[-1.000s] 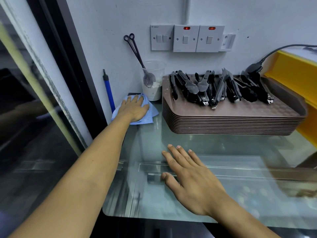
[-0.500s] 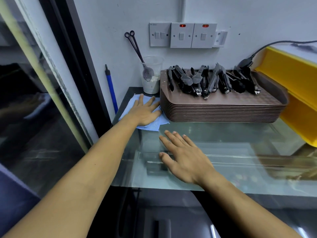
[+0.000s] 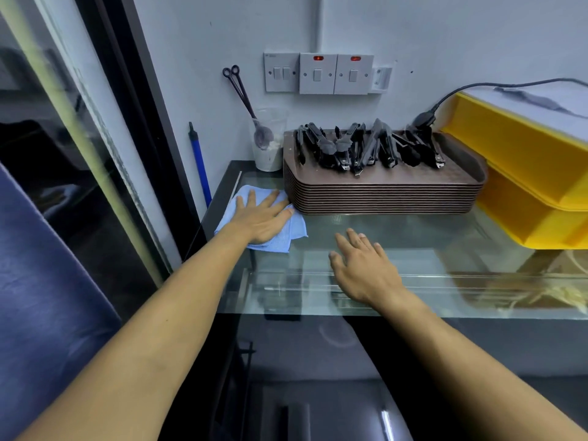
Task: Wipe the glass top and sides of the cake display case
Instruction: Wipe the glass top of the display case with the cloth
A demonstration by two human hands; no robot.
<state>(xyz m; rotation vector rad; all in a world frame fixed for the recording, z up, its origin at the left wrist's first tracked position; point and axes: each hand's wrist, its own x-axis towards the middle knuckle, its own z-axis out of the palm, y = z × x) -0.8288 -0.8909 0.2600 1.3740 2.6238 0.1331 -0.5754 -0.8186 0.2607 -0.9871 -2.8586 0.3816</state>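
Cloth [image 3: 294, 226], pale blue and folded, lies flat on the glass top [image 3: 413, 237] of the display case at its far left corner, pinned under the left hand [image 3: 261, 218]. That hand is spread wide, fingers straight, palm down on the cloth; its fingertips reach the near left corner of the stack of brown trays [image 3: 381, 192], which carries black tongs [image 3: 366, 148]. The right hand [image 3: 366, 268] lies flat and relaxed on the bare glass nearer the front edge, holding nothing, apparently bracing.

The relation that matters: the unwiped glass stretches away to the right of the cloth, its long axis running left to right along the front of the trays toward the yellow bins [image 3: 525, 186]. The left hand owns the cloth, so a sweep rightward seems the likely next stroke, and the right hand sits in that path. The trays block the back half of the top; only the front strip is open to the cloth.
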